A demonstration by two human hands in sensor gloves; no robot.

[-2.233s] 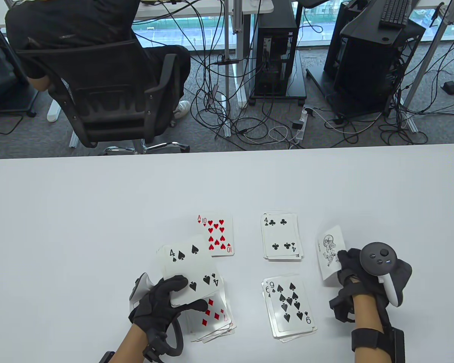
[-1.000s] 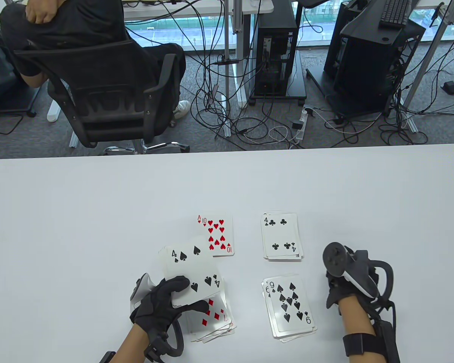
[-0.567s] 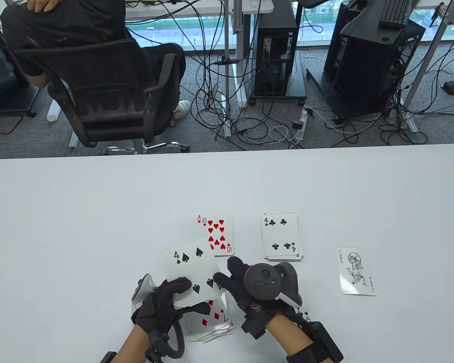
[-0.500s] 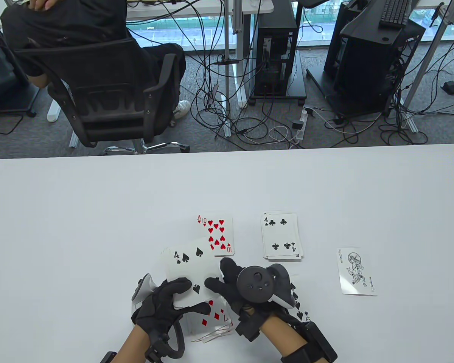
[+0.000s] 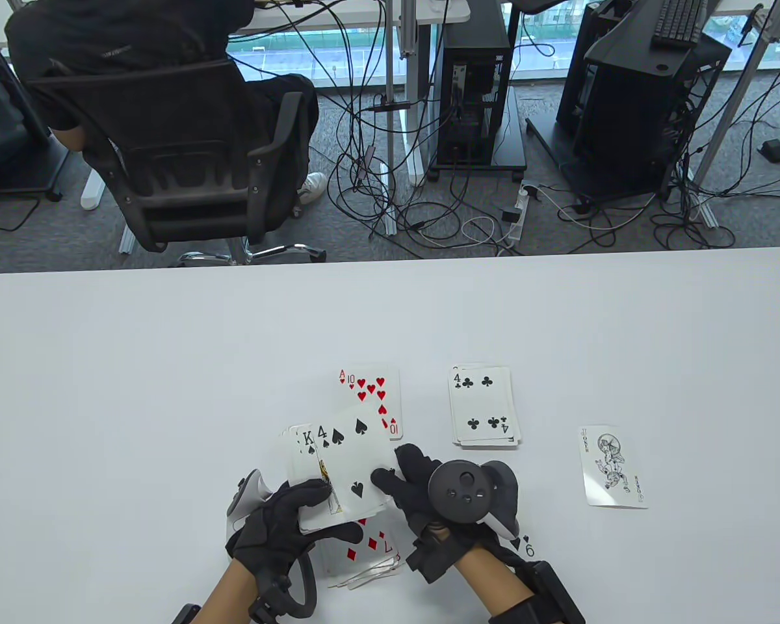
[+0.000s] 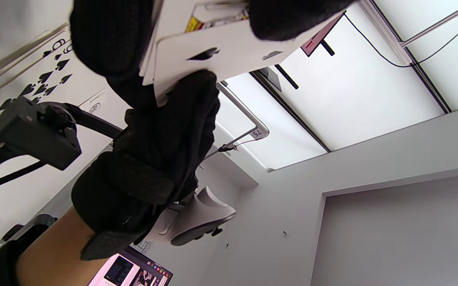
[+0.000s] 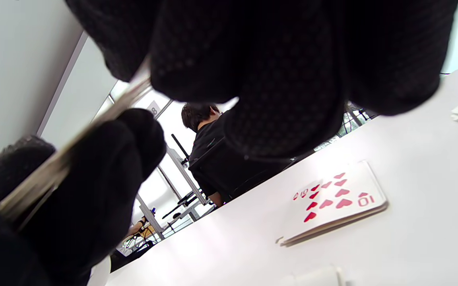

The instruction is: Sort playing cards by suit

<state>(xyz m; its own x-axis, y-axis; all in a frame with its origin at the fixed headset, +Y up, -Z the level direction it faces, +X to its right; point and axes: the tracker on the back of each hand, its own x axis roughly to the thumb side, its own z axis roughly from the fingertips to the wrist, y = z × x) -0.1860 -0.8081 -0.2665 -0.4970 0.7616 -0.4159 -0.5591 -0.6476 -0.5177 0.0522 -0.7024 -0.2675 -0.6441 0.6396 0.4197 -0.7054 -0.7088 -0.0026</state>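
Note:
My left hand (image 5: 312, 513) holds the unsorted deck (image 5: 305, 455) face up above the diamonds pile (image 5: 364, 549). A king shows on the deck under the 4 of spades (image 5: 354, 455). My right hand (image 5: 393, 469) pinches the right edge of the 4 of spades, which sits shifted right off the deck. In the left wrist view the held cards (image 6: 221, 43) are at the top with the right glove (image 6: 165, 131) below them. The hearts pile (image 5: 372, 393), clubs pile (image 5: 484, 406) and a joker (image 5: 611, 467) lie face up. The spades pile (image 5: 526, 547) is mostly hidden under my right wrist.
The white table (image 5: 169, 364) stretches wide to the left and far side of the piles. The hearts pile also shows in the right wrist view (image 7: 332, 202). A person on an office chair (image 5: 182, 149) sits beyond the table's far edge.
My right hand laid the joker down at the right, moved left to the deck and took the 4 of spades. The 4 has slid right, uncovering the king.

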